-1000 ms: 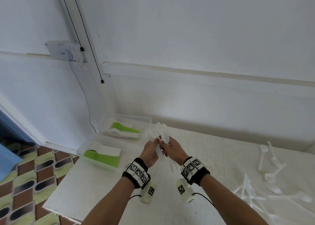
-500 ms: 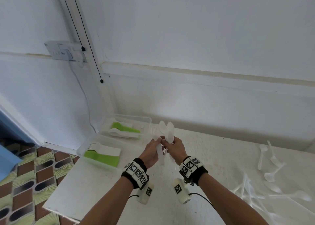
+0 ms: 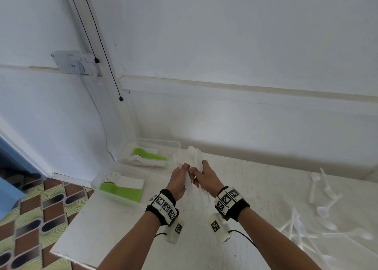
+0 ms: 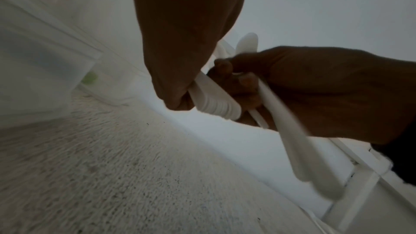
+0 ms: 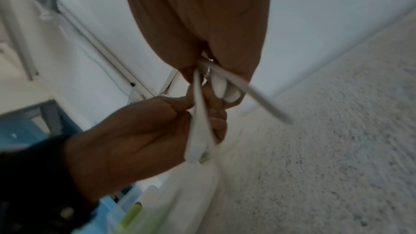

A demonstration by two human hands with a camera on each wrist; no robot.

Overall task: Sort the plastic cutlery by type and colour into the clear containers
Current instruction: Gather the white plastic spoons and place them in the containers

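Your left hand and right hand have closed in together since a second ago. The left grips a stack of white forks by the handles; the right is curled round white spoons, bowls poking up past your fingertips, which look bunched tighter than before. That reads as a white batch being squared up for the containers just beyond and left of your left hand; loose cutlery lies well off to your right.

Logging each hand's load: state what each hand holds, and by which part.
Left hand: stacked white forks, gripped by the handles. Right hand: white spoons, gripped by the handles, bowls up.
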